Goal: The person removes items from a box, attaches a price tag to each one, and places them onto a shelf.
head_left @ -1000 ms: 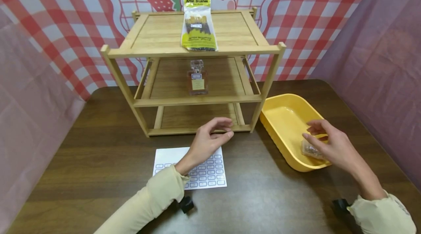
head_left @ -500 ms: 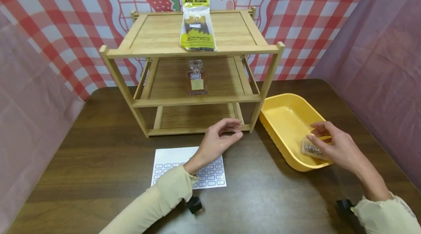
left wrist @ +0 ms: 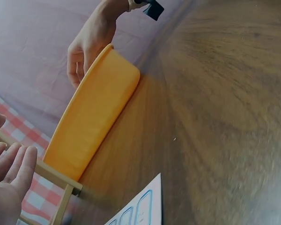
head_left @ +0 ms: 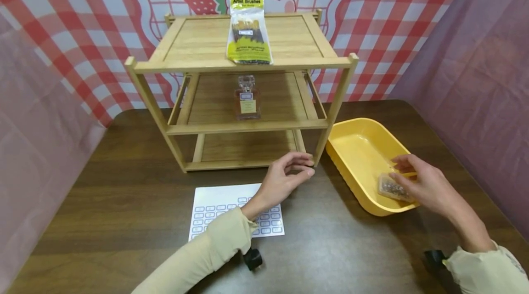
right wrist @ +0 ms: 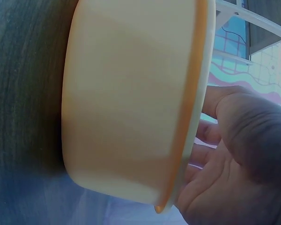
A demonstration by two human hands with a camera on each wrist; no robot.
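The right hand (head_left: 430,186) arches over the near right rim of the yellow tub (head_left: 347,172), fingers loosely bent, thumb apart, nothing visibly held. Just left of its thumb, inside the tub's near end, lies a small clear box (head_left: 390,187), long side roughly left to right, right end hidden; I cannot tell whether they touch. The left hand (head_left: 283,181), well left of the box, is half curled, apparently bare, before the wooden rack (head_left: 244,65).
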